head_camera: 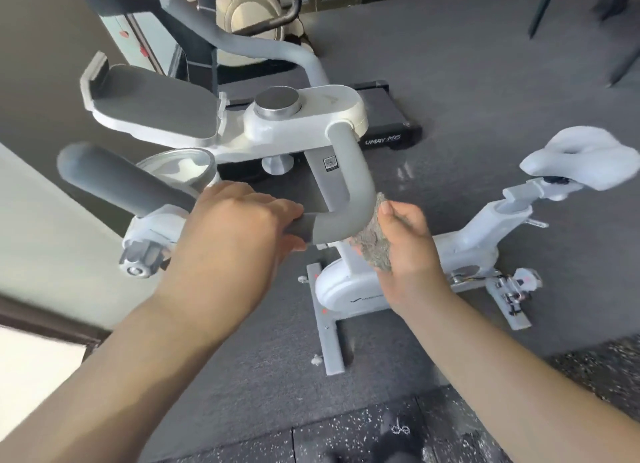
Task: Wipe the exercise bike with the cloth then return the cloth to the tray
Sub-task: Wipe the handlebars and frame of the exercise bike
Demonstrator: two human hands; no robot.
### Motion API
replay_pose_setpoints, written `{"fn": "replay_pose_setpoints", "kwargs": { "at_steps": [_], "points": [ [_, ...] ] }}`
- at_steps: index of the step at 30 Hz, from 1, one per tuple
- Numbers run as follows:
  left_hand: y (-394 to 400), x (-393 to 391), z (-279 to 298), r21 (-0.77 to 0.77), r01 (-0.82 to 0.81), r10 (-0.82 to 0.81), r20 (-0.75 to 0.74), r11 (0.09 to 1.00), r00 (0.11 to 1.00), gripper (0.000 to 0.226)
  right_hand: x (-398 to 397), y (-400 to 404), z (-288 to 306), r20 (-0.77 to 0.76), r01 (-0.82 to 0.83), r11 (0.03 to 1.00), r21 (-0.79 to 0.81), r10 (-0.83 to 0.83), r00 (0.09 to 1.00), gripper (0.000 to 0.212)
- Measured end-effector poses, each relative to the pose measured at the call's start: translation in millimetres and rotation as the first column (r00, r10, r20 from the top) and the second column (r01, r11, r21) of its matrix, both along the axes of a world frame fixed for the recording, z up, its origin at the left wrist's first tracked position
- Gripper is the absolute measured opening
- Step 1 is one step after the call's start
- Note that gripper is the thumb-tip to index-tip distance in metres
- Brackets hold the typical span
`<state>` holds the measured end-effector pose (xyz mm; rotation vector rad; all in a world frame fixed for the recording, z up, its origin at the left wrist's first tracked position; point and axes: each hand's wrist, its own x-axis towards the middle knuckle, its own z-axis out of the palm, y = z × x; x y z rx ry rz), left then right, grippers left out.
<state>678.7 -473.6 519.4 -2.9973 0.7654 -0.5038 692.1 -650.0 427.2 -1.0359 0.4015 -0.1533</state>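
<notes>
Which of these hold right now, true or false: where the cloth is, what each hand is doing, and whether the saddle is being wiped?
1. The right hand holds the cloth. True.
2. The cloth is against the handlebar bend. True.
3. The left hand hangs free. False: it grips the handlebar.
4. The cloth is on the saddle. False: the saddle is untouched, off to the right.
5. The tray is in view. False: none shows.
</notes>
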Motion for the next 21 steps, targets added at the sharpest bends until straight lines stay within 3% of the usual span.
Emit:
{"fn": "replay_pose_setpoints", "kwargs": {
  "at_steps": [3, 6, 9, 11, 15, 19, 21],
  "points": [
    [0.0, 1.3, -3.9, 0.004, -0.003, 0.003, 0.041, 1.0, 0.999, 0.022, -23.2, 12.8, -4.7, 0.013, 0.013, 0.998, -0.059, -0.012, 1.0, 0.01],
    [0.0, 1.2, -3.2, 0.005, -0.013, 0.012, 0.036, 1.0, 0.999, 0.027, -29.6, 17.0, -7.3, -0.019, 0.042, 0.999, -0.02, -0.042, 0.999, 0.023],
    [3.9, -1.3, 1.6, 0.023, -0.015, 0.016, -0.007, 1.0, 1.0, 0.02, -19.7, 11.7, -5.4, -0.047, 0.121, 0.991, 0.053, -0.118, 0.992, 0.006],
    [7.8, -5.8, 8.3, 0.059, -0.017, 0.016, 0.014, 0.998, 1.0, 0.015, -15.7, 11.8, -1.0, -0.054, 0.152, 0.984, 0.092, -0.148, 0.988, 0.006],
    [28.2, -18.2, 41.3, 0.01, -0.057, 0.056, 0.086, 0.998, 0.995, 0.03, -27.5, 26.7, 1.7, -0.106, 0.121, 0.983, 0.141, -0.107, 0.989, 0.008],
    [73.6, -10.7, 60.2, -0.105, -0.098, 0.09, -0.08, 0.99, 0.993, 0.03, -37.8, 43.5, 3.2, -0.142, 0.084, 0.967, 0.24, -0.05, 0.989, 0.007],
    [87.1, -11.2, 62.0, -0.103, -0.111, 0.097, -0.131, 0.989, 0.987, 0.03, -41.2, 51.3, 6.4, -0.133, 0.041, 0.953, 0.3, 0.0, 0.991, 0.016]
  ]
}}
